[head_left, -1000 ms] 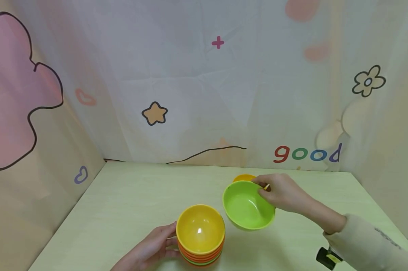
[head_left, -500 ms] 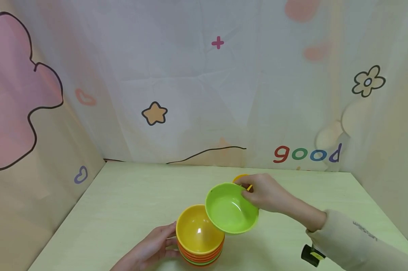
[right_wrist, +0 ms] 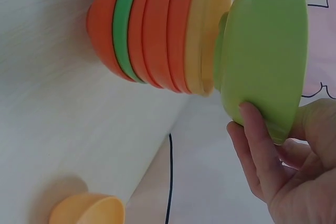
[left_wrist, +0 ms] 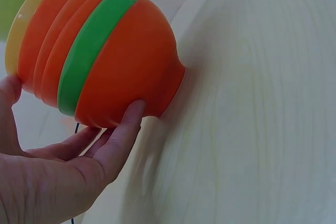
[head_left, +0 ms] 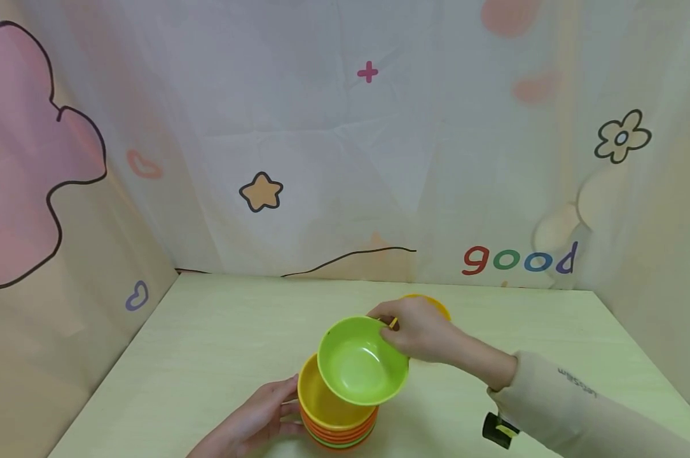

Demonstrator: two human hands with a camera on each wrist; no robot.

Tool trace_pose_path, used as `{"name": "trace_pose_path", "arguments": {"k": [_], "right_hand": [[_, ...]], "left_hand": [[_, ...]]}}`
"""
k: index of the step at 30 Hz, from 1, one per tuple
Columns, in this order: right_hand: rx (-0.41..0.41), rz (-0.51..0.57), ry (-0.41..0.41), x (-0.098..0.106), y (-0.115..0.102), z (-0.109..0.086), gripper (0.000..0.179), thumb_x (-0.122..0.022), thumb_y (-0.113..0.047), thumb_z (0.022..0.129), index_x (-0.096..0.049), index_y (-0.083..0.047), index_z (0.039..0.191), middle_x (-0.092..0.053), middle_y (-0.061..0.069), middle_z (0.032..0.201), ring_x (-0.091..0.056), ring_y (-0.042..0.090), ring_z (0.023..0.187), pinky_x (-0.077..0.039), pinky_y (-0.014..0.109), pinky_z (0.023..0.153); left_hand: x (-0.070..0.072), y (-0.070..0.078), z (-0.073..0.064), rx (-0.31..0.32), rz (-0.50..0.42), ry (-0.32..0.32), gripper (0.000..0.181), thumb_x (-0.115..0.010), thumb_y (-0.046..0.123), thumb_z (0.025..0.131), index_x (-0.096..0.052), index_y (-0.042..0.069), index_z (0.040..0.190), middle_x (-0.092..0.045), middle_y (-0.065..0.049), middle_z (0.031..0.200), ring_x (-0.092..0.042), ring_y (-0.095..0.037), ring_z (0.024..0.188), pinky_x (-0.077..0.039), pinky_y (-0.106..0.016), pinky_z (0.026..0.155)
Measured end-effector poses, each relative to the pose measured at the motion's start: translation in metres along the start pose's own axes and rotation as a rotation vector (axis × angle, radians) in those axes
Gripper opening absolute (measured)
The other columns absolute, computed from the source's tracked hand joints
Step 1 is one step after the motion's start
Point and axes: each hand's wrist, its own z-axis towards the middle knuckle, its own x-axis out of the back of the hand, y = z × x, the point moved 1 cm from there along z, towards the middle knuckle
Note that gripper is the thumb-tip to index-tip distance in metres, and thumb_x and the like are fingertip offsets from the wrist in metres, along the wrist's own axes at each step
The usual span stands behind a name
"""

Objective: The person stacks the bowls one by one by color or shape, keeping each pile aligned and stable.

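My right hand (head_left: pixel 421 331) pinches the rim of a light green bowl (head_left: pixel 362 366), thumb inside and fingers along the outer wall. The bowl tilts slightly over a stack of nested bowls, its foot right at the mouth of the top yellow bowl (head_left: pixel 316 397). Below the yellow one come several orange bowls (right_wrist: pixel 155 30), with a darker green bowl (left_wrist: pixel 94 51) between them and the bottom orange bowl (left_wrist: pixel 134 64). My left hand (head_left: pixel 264 410) rests against the stack's left side, fingers extended, thumb near the yellow rim and a fingertip on the bottom bowl.
Another yellow bowl (head_left: pixel 436 305) stands farther back on the pale table (head_left: pixel 224 337), partly hidden by my right hand. A printed cloth backdrop (head_left: pixel 333 159) rises behind the table and along both sides.
My right hand has carried the light green bowl leftward and a little nearer, from beside the stack to above it. The left hand and the stack have stayed in place.
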Motion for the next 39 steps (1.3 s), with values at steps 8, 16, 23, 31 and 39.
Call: {"name": "trace_pose_path", "arguments": {"k": [8, 16, 23, 31, 39], "right_hand": [[0.002, 0.077, -0.045, -0.009, -0.006, 0.004, 0.021, -0.059, -0.001, 0.082, -0.070, -0.009, 0.098, -0.069, -0.001, 0.082, -0.059, 0.004, 0.066, -0.047, 0.015, 0.051], [-0.023, 0.161, -0.074, -0.020, -0.009, 0.005, 0.022, -0.058, 0.000, 0.082, -0.070, -0.009, 0.098, -0.068, 0.002, 0.081, -0.057, 0.005, 0.059, -0.048, 0.020, 0.046], [-0.065, 0.205, -0.090, -0.026, -0.008, 0.006, 0.021, -0.057, 0.000, 0.083, -0.068, -0.008, 0.099, -0.067, 0.004, 0.082, -0.057, 0.007, 0.055, -0.049, 0.022, 0.044], [-0.058, 0.201, -0.091, -0.030, -0.010, 0.006, 0.022, -0.057, 0.000, 0.083, -0.069, -0.007, 0.100, -0.068, 0.005, 0.083, -0.058, 0.007, 0.058, -0.049, 0.021, 0.043], [-0.063, 0.189, -0.081, -0.032, -0.011, 0.006, 0.021, -0.058, -0.002, 0.083, -0.068, -0.008, 0.101, -0.067, 0.005, 0.085, -0.060, 0.009, 0.063, -0.049, 0.019, 0.044]], "left_hand": [[0.000, 0.000, 0.001, -0.008, 0.018, -0.013, 0.055, -0.048, 0.044, 0.093, -0.052, -0.001, 0.125, -0.060, -0.007, 0.117, -0.060, -0.021, 0.104, -0.051, -0.042, 0.086], [-0.001, -0.001, 0.002, -0.013, 0.012, -0.006, 0.057, -0.048, 0.044, 0.093, -0.050, -0.002, 0.126, -0.061, -0.007, 0.115, -0.060, -0.020, 0.103, -0.051, -0.042, 0.086], [-0.001, -0.001, 0.002, -0.021, 0.013, -0.011, 0.057, -0.049, 0.043, 0.093, -0.050, -0.003, 0.125, -0.062, -0.007, 0.113, -0.061, -0.020, 0.101, -0.051, -0.042, 0.086], [-0.001, -0.002, 0.002, -0.024, 0.016, 0.002, 0.052, -0.049, 0.041, 0.093, -0.053, -0.003, 0.121, -0.062, -0.006, 0.110, -0.061, -0.021, 0.100, -0.052, -0.042, 0.084], [0.000, -0.002, 0.002, -0.012, 0.010, 0.012, 0.051, -0.049, 0.042, 0.093, -0.054, -0.001, 0.120, -0.062, -0.006, 0.110, -0.061, -0.020, 0.099, -0.052, -0.042, 0.083]]}}
